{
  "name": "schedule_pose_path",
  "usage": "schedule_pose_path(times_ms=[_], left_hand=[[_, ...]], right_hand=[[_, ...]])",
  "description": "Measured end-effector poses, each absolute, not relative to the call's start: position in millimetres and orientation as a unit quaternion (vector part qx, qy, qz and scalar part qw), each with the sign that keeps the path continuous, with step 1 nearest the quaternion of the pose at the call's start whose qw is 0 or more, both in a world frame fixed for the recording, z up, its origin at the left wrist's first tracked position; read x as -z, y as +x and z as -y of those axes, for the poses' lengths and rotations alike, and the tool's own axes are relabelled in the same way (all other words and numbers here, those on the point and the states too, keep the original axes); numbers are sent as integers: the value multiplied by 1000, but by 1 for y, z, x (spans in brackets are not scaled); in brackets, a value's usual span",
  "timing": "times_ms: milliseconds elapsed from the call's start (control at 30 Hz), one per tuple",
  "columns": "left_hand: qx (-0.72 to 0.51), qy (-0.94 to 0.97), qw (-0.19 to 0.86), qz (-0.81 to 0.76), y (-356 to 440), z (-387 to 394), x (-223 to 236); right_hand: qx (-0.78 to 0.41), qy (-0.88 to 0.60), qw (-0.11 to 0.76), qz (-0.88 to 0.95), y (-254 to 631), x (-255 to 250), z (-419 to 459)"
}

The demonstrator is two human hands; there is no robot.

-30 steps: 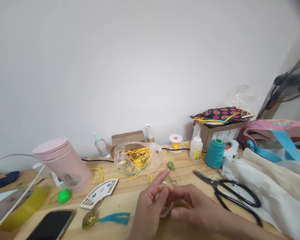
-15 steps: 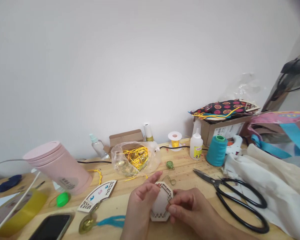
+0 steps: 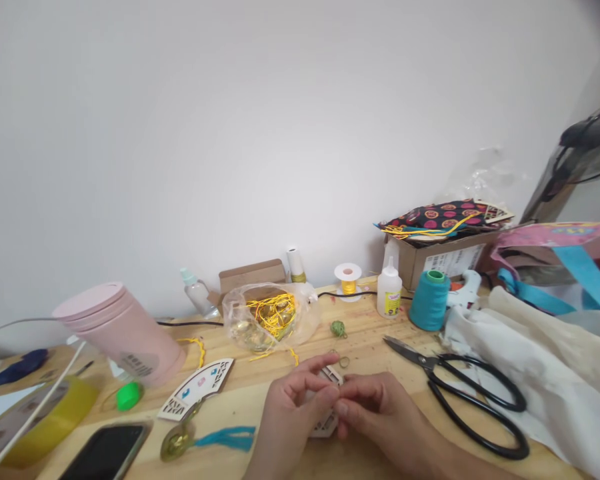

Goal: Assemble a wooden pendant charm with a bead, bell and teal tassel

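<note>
Low in the middle, my left hand is closed around a pale octagonal plaque with lattice cut-outs along its border. The two hands cover most of the plaque. My right hand pinches at its near face, fingertips meeting my left thumb. A thin green cord curls on the table just beyond the hands; its end at the right fingertips is hidden now. A small green ball of cord lies farther back. Left of the hands, a fan-shaped plaque has a brass charm and a blue tassel.
Black-handled scissors lie open at the right, beside white cloth. Behind stand a glue bottle, a teal thread cone and a plastic bag of yellow cords. Leftward are a pink tumbler, phone and yellow tape.
My hands have drawn together, with the left thumb now against the right fingertips. More of the plaque is covered, and the cord loop beyond it has shifted. The view has moved slightly.
</note>
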State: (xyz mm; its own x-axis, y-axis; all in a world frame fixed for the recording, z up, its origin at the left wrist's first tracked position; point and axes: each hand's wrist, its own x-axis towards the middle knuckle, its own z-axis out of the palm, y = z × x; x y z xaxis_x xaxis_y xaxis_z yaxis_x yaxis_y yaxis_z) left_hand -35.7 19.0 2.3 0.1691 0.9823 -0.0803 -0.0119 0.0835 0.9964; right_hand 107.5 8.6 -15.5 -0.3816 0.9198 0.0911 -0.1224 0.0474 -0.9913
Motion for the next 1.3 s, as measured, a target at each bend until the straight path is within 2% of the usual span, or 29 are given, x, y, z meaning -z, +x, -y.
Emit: schedule_pose_path(times_ms=[133,233,300,467,600,667,800,933,1067,1167,1300], left_hand=[[-532,426,561,-470,-41,-26,3],[-639,354,516,-446,-55,-35,-3],[-687,341,494,-409,-68,-38,-17],[-715,386,446,-375,-104,-18,-60],[-652,440,361,-501,-131,9,-61],[-576,449,302,-613,-143,19,-47],[-441,512,220,-704,-157,34,-21],[-373,607,102,-694,-150,41,-18],[-330,636,107,-689,-144,25,-19],[-353,640,128,-670,-155,3,-18],[-304,680,14,-667,-184,-18,-25]], right_hand=[[-585,-365,441,574,104,17,-10],[-595,-385,439,552,103,19,-12],[-598,-385,453,538,104,19,-13],[-578,-385,463,551,108,16,-12],[-564,-390,464,562,108,12,-10],[-561,-394,461,563,108,12,-10],[-549,-397,461,574,107,14,-11],[-533,-397,463,587,107,16,-13],[-529,-400,463,588,107,16,-12],[-529,-397,462,591,106,16,-10],[-526,-386,470,595,105,18,-10]])
